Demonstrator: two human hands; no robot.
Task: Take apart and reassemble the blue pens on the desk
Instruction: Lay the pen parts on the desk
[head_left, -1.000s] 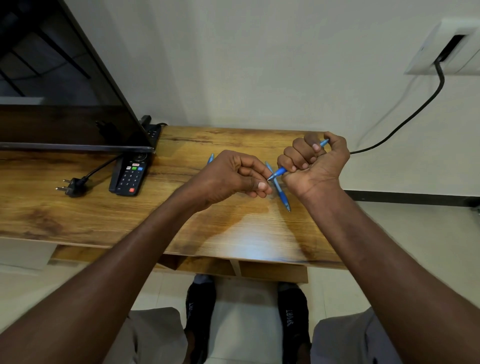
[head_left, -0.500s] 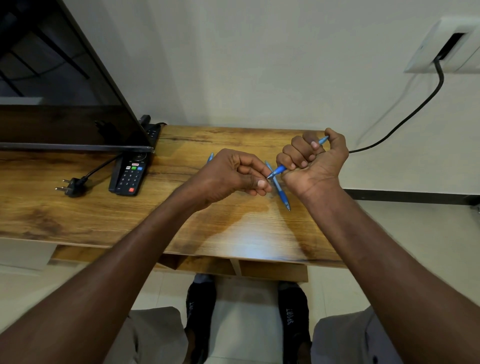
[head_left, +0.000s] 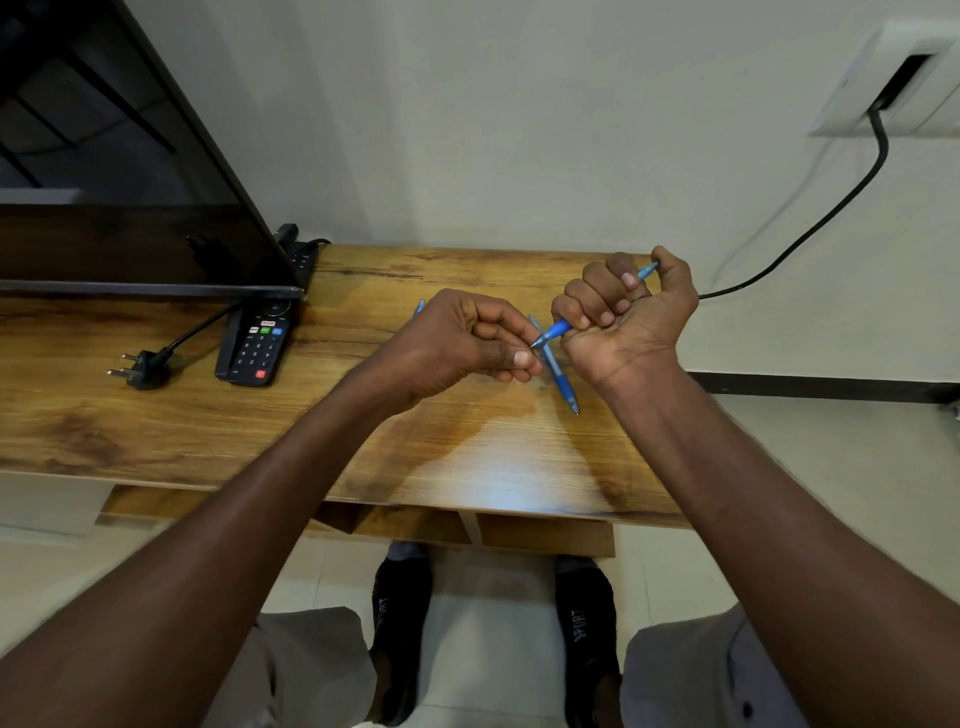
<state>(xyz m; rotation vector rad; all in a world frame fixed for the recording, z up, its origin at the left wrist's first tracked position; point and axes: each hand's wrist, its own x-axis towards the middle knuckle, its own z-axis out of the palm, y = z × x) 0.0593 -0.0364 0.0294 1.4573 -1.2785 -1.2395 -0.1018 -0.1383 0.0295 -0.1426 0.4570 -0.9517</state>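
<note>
Nothing much moved: your right hand (head_left: 626, 317) still fists the pen (head_left: 558, 329); your left hand (head_left: 467, 343) fingers pinch its tip. Twist slowly, keep hold.

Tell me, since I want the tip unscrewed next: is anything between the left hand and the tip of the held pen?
Nothing visible. The left hand has its fingertips right at the tip of the held pen, gripped in the right hand.

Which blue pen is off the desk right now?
The pen in the right hand, tip at the left hand. One pen lies on the desk below; another blue bit shows behind the left hand.
</note>
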